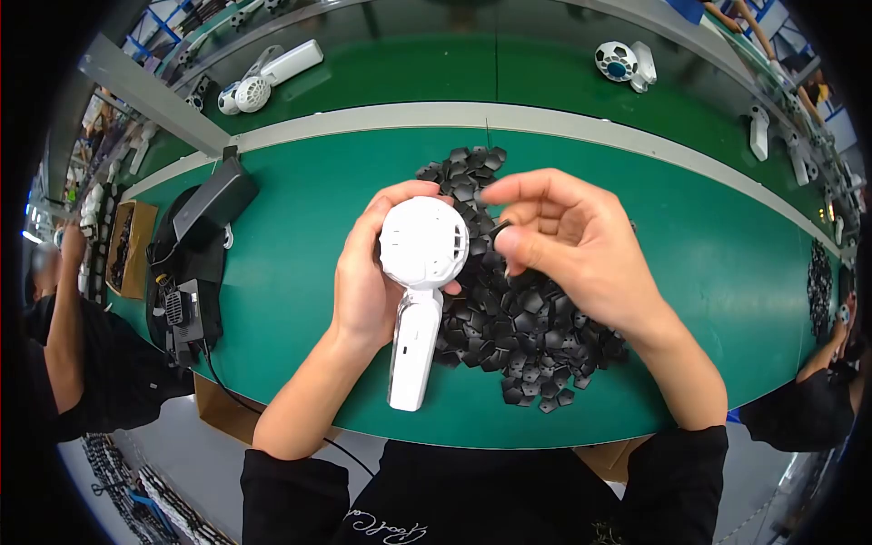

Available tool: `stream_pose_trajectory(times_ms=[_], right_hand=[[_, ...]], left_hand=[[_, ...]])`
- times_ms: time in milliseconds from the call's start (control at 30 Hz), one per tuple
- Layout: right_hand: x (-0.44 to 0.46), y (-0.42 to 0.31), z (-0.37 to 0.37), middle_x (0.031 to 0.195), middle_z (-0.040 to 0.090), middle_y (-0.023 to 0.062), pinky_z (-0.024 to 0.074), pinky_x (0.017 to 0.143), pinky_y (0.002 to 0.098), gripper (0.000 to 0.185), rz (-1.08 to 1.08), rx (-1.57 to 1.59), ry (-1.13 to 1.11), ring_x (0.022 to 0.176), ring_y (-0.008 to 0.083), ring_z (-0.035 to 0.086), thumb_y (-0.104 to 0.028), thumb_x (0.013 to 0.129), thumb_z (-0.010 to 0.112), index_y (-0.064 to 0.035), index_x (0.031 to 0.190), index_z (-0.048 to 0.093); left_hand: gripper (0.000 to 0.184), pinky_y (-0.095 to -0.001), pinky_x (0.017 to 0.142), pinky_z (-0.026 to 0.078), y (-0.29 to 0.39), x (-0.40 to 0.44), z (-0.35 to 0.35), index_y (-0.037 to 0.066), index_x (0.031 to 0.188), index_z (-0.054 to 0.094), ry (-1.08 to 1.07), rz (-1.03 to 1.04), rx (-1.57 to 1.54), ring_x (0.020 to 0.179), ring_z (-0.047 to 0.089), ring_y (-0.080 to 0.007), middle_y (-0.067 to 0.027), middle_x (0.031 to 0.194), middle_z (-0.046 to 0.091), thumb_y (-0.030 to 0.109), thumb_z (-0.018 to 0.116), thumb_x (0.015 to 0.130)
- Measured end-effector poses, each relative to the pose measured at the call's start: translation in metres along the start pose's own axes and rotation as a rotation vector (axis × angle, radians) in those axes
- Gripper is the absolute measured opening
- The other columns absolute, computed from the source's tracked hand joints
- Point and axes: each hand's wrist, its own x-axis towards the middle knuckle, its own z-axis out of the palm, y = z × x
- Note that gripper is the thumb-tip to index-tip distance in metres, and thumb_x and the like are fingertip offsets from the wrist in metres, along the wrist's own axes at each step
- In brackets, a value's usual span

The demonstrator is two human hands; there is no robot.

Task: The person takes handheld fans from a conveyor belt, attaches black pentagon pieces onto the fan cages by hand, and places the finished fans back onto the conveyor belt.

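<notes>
My left hand [363, 272] is wrapped round the head of a white handheld fan [423, 243], whose handle points down towards me. Slotted vents show on the right side of its round head. Just to the right, my right hand [577, 241] has a small black pentagon piece [500, 230] between thumb and fingers, seen mostly edge-on and partly hidden. Below and behind both hands spreads a pile of black pentagon pieces [536, 327], many with small holes.
On the green table [718, 263], a black box-shaped device [213, 200] and a cardboard box [133, 250] stand at left. Beyond the pale rail, a green conveyor [409, 73] carries white fans [295, 62]. Co-workers [68, 336] sit on both sides.
</notes>
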Motion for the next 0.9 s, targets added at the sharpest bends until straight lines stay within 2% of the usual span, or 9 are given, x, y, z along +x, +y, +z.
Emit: stream_pose_trajectory(times_ms=[100, 167, 267, 400, 500, 633, 733, 833, 900], right_hand=[[-0.004, 0.003, 0.008, 0.087, 0.062, 0.0075, 0.0491, 0.064, 0.0209, 0.016, 0.092, 0.051, -0.009, 0.071, 0.0085, 0.058, -0.002, 0.083, 0.062, 0.0032, 0.098, 0.059], [-0.005, 0.012, 0.013, 0.086, 0.061, 0.0065, 0.0490, 0.065, 0.0206, 0.017, 0.002, -0.108, -0.017, 0.073, 0.0079, 0.058, -0.001, 0.082, 0.063, 0.0026, 0.097, 0.058], [-0.003, 0.011, 0.013, 0.085, 0.060, 0.0050, 0.0485, 0.065, 0.0203, 0.017, -0.025, -0.187, -0.008, 0.073, 0.0071, 0.057, 0.000, 0.081, 0.063, 0.0018, 0.096, 0.057], [0.001, 0.008, 0.005, 0.082, 0.059, 0.0030, 0.0474, 0.064, 0.0197, 0.016, 0.022, -0.185, -0.026, 0.073, 0.0061, 0.057, -0.001, 0.081, 0.064, 0.0005, 0.094, 0.055], [0.009, 0.010, -0.009, 0.081, 0.058, 0.0022, 0.0465, 0.063, 0.0191, 0.015, 0.050, -0.160, -0.102, 0.071, 0.0057, 0.056, -0.004, 0.082, 0.063, -0.0001, 0.093, 0.053], [0.024, 0.012, -0.046, 0.078, 0.058, 0.0032, 0.0456, 0.063, 0.0219, 0.014, 0.119, -0.070, 0.060, 0.069, 0.0095, 0.056, -0.009, 0.081, 0.063, -0.0001, 0.089, 0.056], [0.023, 0.020, -0.060, 0.074, 0.059, 0.0065, 0.0462, 0.063, 0.0268, 0.015, 0.115, -0.925, 0.013, 0.067, 0.0151, 0.058, -0.013, 0.079, 0.064, 0.0006, 0.082, 0.059], [0.019, 0.033, -0.063, 0.073, 0.060, 0.0085, 0.0460, 0.063, 0.0292, 0.014, -0.022, -1.080, 0.017, 0.066, 0.0182, 0.059, -0.012, 0.077, 0.065, 0.0008, 0.080, 0.060], [0.020, 0.034, -0.061, 0.073, 0.061, 0.0095, 0.0460, 0.063, 0.0304, 0.013, -0.095, -1.151, 0.011, 0.066, 0.0197, 0.059, -0.011, 0.076, 0.066, 0.0009, 0.079, 0.061]], left_hand=[[0.048, -0.0296, 0.070, 0.053, -0.001, -0.004, 0.005, 0.003, 0.118, 0.043, -0.008, 0.039, 0.027, 0.083, 0.060, -0.0168, -0.0097, 0.096, 0.057, 0.041, 0.048, 0.088], [0.047, -0.0287, 0.072, 0.052, -0.002, -0.004, 0.006, 0.003, 0.118, 0.043, -0.014, 0.060, 0.043, 0.084, 0.060, -0.0160, -0.0090, 0.096, 0.057, 0.038, 0.052, 0.087], [0.054, -0.0262, 0.075, 0.047, -0.002, -0.003, 0.006, 0.002, 0.118, 0.043, -0.048, 0.256, 0.434, 0.085, 0.057, -0.0130, -0.0066, 0.096, 0.056, 0.026, 0.068, 0.076], [0.065, -0.0245, 0.074, 0.046, 0.005, -0.001, 0.008, 0.003, 0.117, 0.044, -0.074, 0.345, 0.686, 0.085, 0.055, -0.0113, -0.0053, 0.095, 0.055, 0.014, 0.078, 0.063], [0.063, -0.0244, 0.075, 0.046, 0.014, -0.003, 0.006, 0.002, 0.116, 0.045, -0.102, 0.322, 0.732, 0.087, 0.055, -0.0120, -0.0057, 0.096, 0.056, 0.011, 0.077, 0.063], [0.058, -0.0240, 0.076, 0.045, 0.009, -0.004, 0.008, 0.001, 0.114, 0.046, -0.068, 0.307, 0.691, 0.087, 0.055, -0.0126, -0.0064, 0.098, 0.056, 0.009, 0.074, 0.064], [0.055, -0.0245, 0.076, 0.046, 0.006, -0.001, 0.008, 0.000, 0.113, 0.047, -0.049, 0.324, 0.652, 0.086, 0.056, -0.0130, -0.0075, 0.100, 0.056, 0.010, 0.072, 0.066], [0.051, -0.0258, 0.073, 0.049, 0.005, 0.002, 0.007, 0.000, 0.112, 0.047, -0.067, 0.339, 0.636, 0.084, 0.057, -0.0134, -0.0090, 0.101, 0.057, 0.014, 0.070, 0.068], [0.052, -0.0304, 0.062, 0.056, 0.007, 0.004, 0.006, -0.001, 0.113, 0.045, -0.088, 0.158, 0.438, 0.092, 0.059, -0.0207, -0.0138, 0.103, 0.055, 0.026, 0.065, 0.073]])
